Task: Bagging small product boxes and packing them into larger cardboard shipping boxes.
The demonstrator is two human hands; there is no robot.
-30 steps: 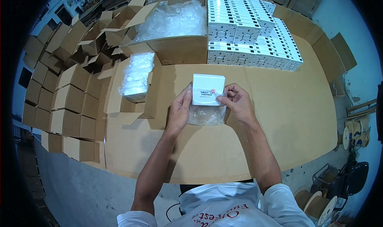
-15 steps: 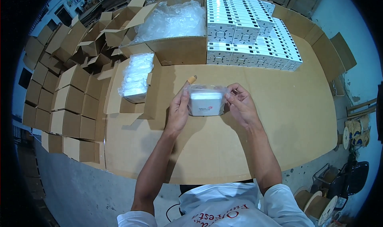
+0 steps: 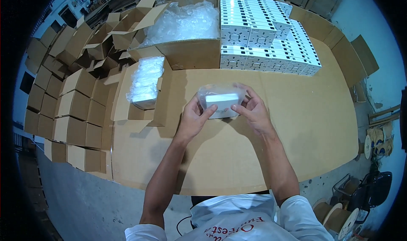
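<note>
Dressed in a white short-sleeved shirt (image 3: 237, 217) with red lettering printed across the chest. Sleeves ending above the elbows, forearms bare down to the left hand (image 3: 193, 120) and right hand (image 3: 254, 114). No gloves, watch or rings visible.

Glossy clear plastic bag (image 3: 220, 92) around a smooth, perhaps plastic white box (image 3: 221, 104); matt brown cardboard tabletop (image 3: 305, 118)

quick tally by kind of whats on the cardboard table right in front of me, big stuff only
White box in a clear bag, held by left hand and right hand: 1
Open carton of clear bags: 1
Small open carton with bagged boxes: 1
Block of stacked white boxes: 1
Total: 4; single boxes in the block are too many to count surely.
</note>
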